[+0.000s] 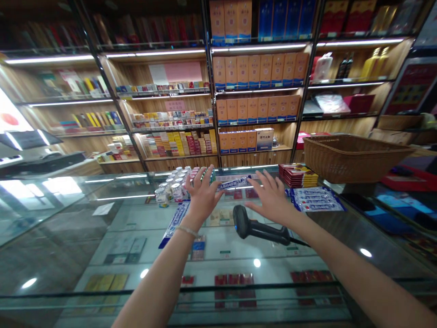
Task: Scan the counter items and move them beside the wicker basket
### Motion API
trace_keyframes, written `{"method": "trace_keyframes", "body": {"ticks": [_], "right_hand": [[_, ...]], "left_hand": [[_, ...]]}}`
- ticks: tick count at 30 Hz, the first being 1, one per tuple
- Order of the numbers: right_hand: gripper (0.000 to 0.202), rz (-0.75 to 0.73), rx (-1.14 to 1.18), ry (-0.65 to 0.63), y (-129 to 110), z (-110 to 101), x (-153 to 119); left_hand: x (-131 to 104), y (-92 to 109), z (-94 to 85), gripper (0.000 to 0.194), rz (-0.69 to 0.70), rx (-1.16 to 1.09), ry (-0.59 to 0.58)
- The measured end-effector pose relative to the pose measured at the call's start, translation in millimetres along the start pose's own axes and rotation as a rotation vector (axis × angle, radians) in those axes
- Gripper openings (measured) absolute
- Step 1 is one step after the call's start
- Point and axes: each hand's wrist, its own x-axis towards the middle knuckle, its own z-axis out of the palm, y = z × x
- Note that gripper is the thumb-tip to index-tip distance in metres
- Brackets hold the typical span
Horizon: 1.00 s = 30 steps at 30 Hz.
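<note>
A slim blue-and-white packet (234,183) lies across the far part of the glass counter, between my two hands. My left hand (204,197) is open with its fingers spread, the thumb side close to the packet's left end. Also open, my right hand (273,198) reaches to the packet's right end; whether either hand touches it I cannot tell. Below my right hand lies a black barcode scanner (261,228), its head toward the left. More blue-and-white packets (175,222) lie beside my left wrist, and another group (316,199) lies right of my right hand.
Several small white bottles (170,187) stand together behind my left hand. Stacked red and yellow packs (296,176) sit near a wicker basket (351,159) at the right. The glass counter (136,223) has boxes displayed beneath it. Stocked shelves (259,87) line the back wall.
</note>
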Motion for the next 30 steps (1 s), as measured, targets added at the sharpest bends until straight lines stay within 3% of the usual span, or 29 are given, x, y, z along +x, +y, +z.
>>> {"method": "trace_keyframes", "body": {"ticks": [3, 5, 7, 13, 16, 22, 26, 30], "right_hand": [[0.090, -0.058, 0.077, -0.220, -3.2, 0.7, -20.0], [0.101, -0.083, 0.103, -0.298, -5.0, 5.2, -34.6], [0.102, -0.098, 0.096, -0.279, -7.9, 11.4, -46.9], [0.054, -0.097, 0.059, -0.173, -17.3, 20.8, -60.1], [0.042, -0.135, 0.052, -0.136, -18.0, 18.3, -59.1], [0.042, -0.160, 0.057, -0.147, -16.9, 17.8, -60.0], [0.052, -0.189, 0.058, -0.135, -13.4, 15.0, -60.5], [0.054, -0.168, 0.046, -0.035, -4.2, 0.2, -43.2]], "left_hand": [[-0.7, -2.7, 0.4, 0.023, -0.026, 0.009, -0.026], [-1.3, -2.6, 0.6, 0.023, -0.034, 0.008, -0.038], [-1.9, -1.9, 0.6, 0.022, -0.038, 0.003, -0.045], [-2.9, -1.7, 1.1, 0.021, -0.044, -0.022, -0.046], [-3.3, -2.8, 2.5, 0.020, -0.041, -0.036, -0.034], [-3.7, -2.9, 3.0, 0.019, -0.036, -0.071, -0.015], [-2.7, -1.1, 0.0, 0.019, -0.027, -0.059, -0.018], [-1.1, 0.8, -1.6, 0.018, -0.008, -0.044, -0.009]]}}
